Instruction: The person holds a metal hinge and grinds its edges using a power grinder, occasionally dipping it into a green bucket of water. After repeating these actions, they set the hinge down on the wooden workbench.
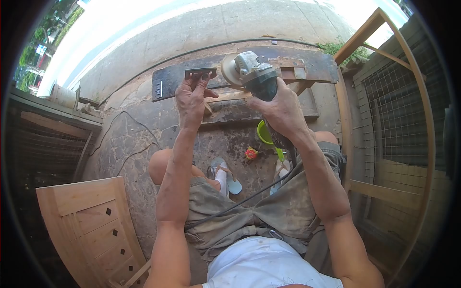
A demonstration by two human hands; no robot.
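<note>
In the head view my right hand (283,108) wraps round the dark body of an angle grinder (259,77). The grinder's pale disc (231,68) points left, towards my other hand. My left hand (193,98) pinches a small dark flat piece (200,72), probably a blade or metal plate, between thumb and fingers. A short gap separates that piece from the disc. Both hands are raised over a low wooden bench (230,116). From the grinder a dark cord (240,197) runs down across my lap.
A green bucket (264,133) and a red-yellow object (251,153) sit on the ground by my sandalled feet. On the left leans a carved wooden panel (91,230). A wooden frame (422,115) stands at the right. A thin cable (134,115) lies on the paving.
</note>
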